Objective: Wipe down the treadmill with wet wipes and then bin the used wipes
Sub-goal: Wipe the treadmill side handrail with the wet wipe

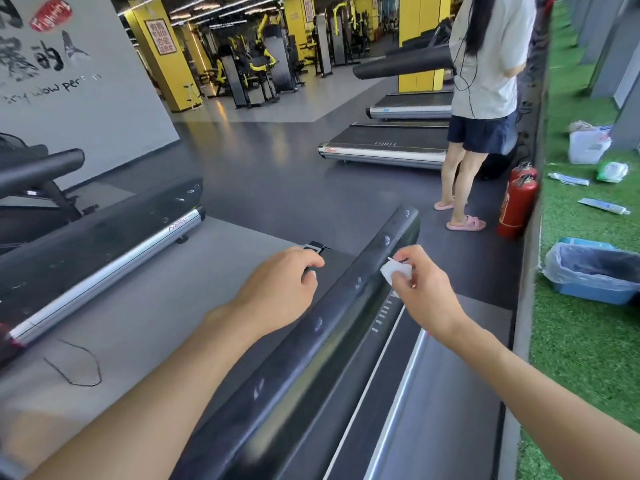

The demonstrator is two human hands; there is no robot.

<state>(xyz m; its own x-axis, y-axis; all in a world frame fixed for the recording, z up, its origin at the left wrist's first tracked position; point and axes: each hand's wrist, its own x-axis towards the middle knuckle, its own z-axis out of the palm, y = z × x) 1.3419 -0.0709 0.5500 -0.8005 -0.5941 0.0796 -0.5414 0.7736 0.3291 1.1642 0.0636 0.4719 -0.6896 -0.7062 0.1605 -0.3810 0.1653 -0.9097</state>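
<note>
Treadmill side rail (322,327) runs diagonally from the lower centre of the frame up to the centre right, and pale smudges show along its dark top. We judge the main risk to be uneven coverage: one small wipe may dry out or load with dirt before the whole rail is done, leaving streaks. The belt (433,393) lies at the lower right of the rail, and a wipe dropped there, or into the gap beside it, would have to be retrieved. The bin (588,292), blue with a clear liner, stands on the green turf (588,358) at the right edge of the frame, well apart from both hands. We judge that a throw from this position could miss, so the wipe should be carried over. The left hand (280,282) sits at centre frame, just left of the rail, with its fingers loosely curled and nothing visible in them. We cannot tell whether it touches the rail. The right hand (426,289) sits just right of the rail and pinches the wet wipe (396,271) between thumb and fingertips. The wipe is at the rail's right edge, between the two hands.
</note>
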